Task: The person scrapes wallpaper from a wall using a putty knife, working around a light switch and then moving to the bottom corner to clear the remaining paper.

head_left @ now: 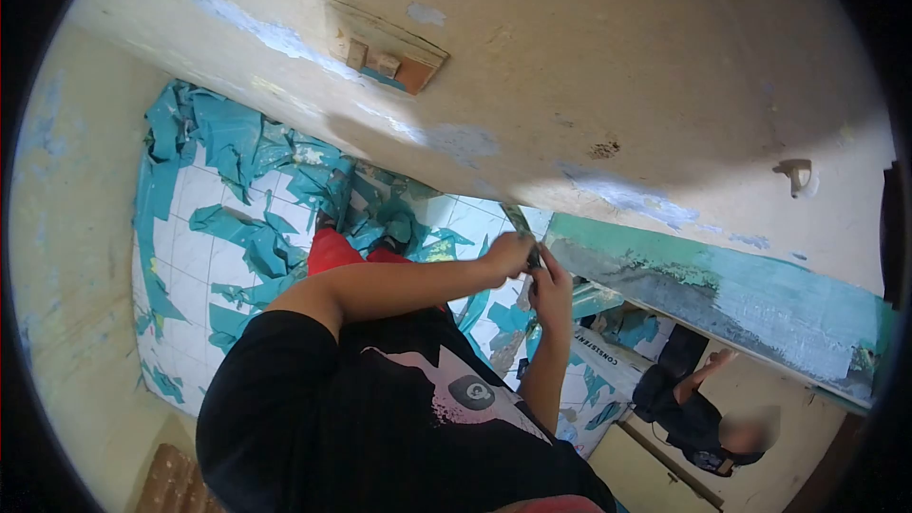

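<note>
My two hands meet in front of my body, both closed around a long, narrow flat tool (516, 218). It has a dark grip, and its greyish end points away toward the wall. My left hand (509, 258) is wrapped near the grip, and my right hand (551, 287) is against it from the other side with bent fingers. Just beyond my hands runs a ledge (655, 275) with worn green and blue paint and bare grey patches. The tool's exact kind is hard to make out.
Torn teal sheeting (256, 237) litters the white tiled floor (195, 218) around my feet. The beige wall (532, 66) shows peeled bluish patches and a recessed box (389, 55). Below the ledge, another person in dark clothing (698, 423) is beside a white sack (608, 359).
</note>
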Demonstrator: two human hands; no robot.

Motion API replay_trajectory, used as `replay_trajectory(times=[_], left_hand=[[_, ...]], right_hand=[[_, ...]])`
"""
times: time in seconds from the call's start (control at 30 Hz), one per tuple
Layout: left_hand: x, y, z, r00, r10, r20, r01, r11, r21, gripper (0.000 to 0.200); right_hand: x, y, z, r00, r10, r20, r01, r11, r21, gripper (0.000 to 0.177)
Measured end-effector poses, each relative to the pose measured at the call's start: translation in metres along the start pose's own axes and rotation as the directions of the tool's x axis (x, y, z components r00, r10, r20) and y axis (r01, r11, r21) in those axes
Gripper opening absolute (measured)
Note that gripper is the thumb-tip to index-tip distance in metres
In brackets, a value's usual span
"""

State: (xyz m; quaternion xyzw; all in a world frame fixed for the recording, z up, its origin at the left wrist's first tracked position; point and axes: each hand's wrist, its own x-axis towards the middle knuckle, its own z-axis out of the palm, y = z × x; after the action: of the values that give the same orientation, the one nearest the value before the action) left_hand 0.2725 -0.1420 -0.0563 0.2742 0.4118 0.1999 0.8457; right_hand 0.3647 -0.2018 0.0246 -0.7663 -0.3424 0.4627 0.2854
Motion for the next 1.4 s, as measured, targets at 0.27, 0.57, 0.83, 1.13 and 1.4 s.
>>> replay_trajectory(times=[0.27, 0.57, 0.83, 1.13, 1.4], left_hand=[[-0.014, -0.002, -0.008, 0.987, 0.134, 0.088, -0.136, 0.99, 0.024, 0.024], [-0.017, -0.001, -0.01, 0.994, -0.035, 0.103, 0.038, 0.999, -0.034, 0.032], [-0.001, -0.019, -0.032, 0.995, -0.063, 0.077, 0.065, 0.998, -0.025, 0.033], [0.025, 0.022, -0.081, 0.997, -0.007, 0.081, -0.041, 0.813, 0.58, 0.064], [0.043, 0.01, -0.083, 0.98, 0.189, 0.068, -0.201, 0.942, 0.268, 0.044]], right_hand=[[-0.018, -0.002, 0.003, 1.0, -0.004, -0.008, 0.004, 1.0, 0.02, 0.051], [-0.02, 0.009, 0.02, 0.996, -0.021, -0.092, 0.023, 1.0, 0.017, 0.05], [-0.004, 0.038, 0.025, 0.999, -0.035, -0.007, 0.035, 0.999, 0.005, 0.046], [-0.022, 0.054, -0.061, 0.948, 0.149, 0.28, -0.151, 0.988, -0.014, 0.045], [-0.015, 0.073, -0.038, 0.959, 0.12, 0.256, -0.094, 0.989, -0.112, 0.045]])
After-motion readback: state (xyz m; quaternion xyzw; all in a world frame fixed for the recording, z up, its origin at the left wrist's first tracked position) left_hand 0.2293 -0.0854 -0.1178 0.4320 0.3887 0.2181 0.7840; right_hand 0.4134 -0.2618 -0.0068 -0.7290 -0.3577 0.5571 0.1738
